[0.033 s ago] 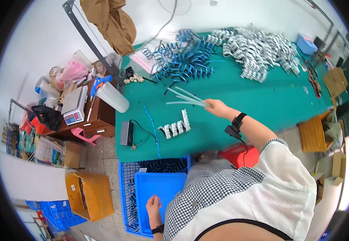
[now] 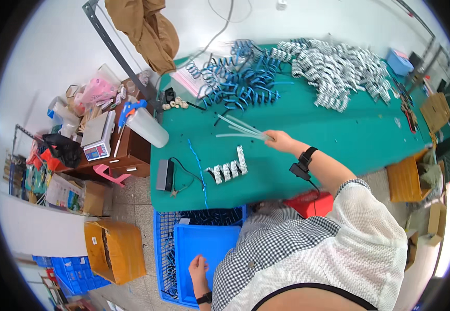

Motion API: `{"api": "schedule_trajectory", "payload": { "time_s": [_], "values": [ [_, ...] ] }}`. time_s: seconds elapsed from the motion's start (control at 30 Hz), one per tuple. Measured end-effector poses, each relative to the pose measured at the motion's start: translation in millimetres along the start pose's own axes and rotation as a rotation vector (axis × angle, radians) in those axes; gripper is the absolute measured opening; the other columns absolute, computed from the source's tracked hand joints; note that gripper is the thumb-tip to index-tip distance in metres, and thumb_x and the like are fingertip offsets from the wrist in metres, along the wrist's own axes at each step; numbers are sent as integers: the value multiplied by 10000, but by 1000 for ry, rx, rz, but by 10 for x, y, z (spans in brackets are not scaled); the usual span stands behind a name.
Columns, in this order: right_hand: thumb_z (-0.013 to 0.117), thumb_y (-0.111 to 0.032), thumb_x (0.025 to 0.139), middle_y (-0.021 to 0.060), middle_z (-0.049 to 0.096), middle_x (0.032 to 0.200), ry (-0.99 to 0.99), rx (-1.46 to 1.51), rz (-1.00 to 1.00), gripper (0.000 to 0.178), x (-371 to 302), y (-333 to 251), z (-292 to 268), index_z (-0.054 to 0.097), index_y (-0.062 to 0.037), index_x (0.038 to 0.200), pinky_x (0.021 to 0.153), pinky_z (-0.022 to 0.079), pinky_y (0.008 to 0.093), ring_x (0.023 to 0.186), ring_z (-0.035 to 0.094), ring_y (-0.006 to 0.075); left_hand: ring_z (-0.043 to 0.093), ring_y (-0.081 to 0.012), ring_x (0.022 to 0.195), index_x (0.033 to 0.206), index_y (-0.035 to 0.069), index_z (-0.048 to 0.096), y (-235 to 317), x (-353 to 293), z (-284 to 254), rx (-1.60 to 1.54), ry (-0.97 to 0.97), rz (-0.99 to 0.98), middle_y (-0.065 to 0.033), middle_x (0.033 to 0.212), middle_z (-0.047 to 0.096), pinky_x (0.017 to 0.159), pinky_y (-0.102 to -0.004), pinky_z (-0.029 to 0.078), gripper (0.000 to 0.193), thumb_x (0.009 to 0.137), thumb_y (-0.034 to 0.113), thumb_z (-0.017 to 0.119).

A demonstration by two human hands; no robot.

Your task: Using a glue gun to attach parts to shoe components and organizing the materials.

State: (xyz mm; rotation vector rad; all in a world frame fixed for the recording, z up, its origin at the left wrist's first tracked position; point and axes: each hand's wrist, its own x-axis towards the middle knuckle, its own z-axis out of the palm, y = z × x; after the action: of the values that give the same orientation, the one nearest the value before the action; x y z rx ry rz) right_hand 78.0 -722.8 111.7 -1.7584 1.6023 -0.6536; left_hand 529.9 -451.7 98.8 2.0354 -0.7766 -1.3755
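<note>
My right hand point(image 2: 279, 141) reaches out over the green table, its fingers closed on one end of several thin, translucent white sticks point(image 2: 243, 127). Their free ends fan out to the left. Below them lies a silver-white spiral coil point(image 2: 227, 170) with one straight end turned up. A twisted blue strand point(image 2: 197, 167) runs along the table to its left. My left hand point(image 2: 198, 267) hangs low above a blue tray point(image 2: 212, 236), its fingers curled in with nothing visible in them.
Blue-black coils point(image 2: 243, 83) and a heap of silver-white coils point(image 2: 333, 72) cover the table's back. A grey box with a cord point(image 2: 163, 175) lies near the left edge. Beside the table stand a white cylinder point(image 2: 150, 128), blue glue gun point(image 2: 129, 110), scale point(image 2: 98, 136) and blue basket point(image 2: 165, 259).
The view has tilted slightly, so the table and its things sit a little lower. My right hand still holds the sticks, and my left hand has barely moved.
</note>
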Motion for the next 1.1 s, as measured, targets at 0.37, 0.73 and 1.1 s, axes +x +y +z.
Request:
{"api": "schedule_trajectory", "payload": {
  "time_s": [0.37,0.73,1.1],
  "values": [
    [628,-237,708,171,552,969,-81,-625,-9,337,1144,565,-40,584,-54,987,799,434,394,873,538,329,556,-122,667,1070,-34,540,573,-69,648,-245,219,-140,-82,851,597,541,-218,434,319,842,188,552],
    [582,-119,725,106,545,915,15,-25,-1043,158,1947,-2203,515,573,-36,859,780,414,381,876,516,286,580,-133,659,1050,-39,554,516,-318,810,-325,411,-180,-82,822,617,553,-231,457,318,808,168,568],
    [575,-103,704,219,542,929,-55,-384,-781,302,3153,-3147,1333,477,30,957,744,457,438,868,561,362,590,-149,661,1068,-26,544,-215,-1129,1380,-558,697,-538,-101,849,612,548,-245,462,315,828,176,543]
  ]
}}
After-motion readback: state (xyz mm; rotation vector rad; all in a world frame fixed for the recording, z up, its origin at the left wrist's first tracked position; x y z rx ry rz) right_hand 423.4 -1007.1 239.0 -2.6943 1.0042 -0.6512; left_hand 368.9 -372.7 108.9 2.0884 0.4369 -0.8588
